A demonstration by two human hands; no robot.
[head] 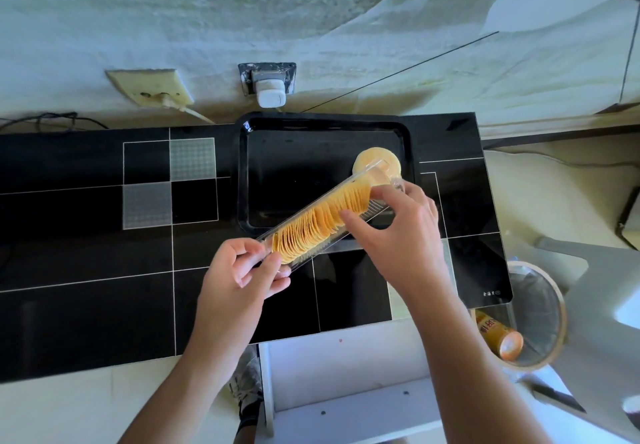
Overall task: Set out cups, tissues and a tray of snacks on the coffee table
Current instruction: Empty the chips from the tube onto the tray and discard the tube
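Two bare forearms reach in from below. Left hand (249,267) pinches the near end of one clear sleeve (325,218) of stacked crisps (322,223); right hand (398,232) curls over the far part, fingers (349,216) pressed on the stack. Its long axis runs diagonally, near-left to far-right, far end raised over one black tray (329,124). One crisp (375,163) lies on the tray beyond the right hand. Right of that hand, one can (498,338) sits in a bin (550,308).
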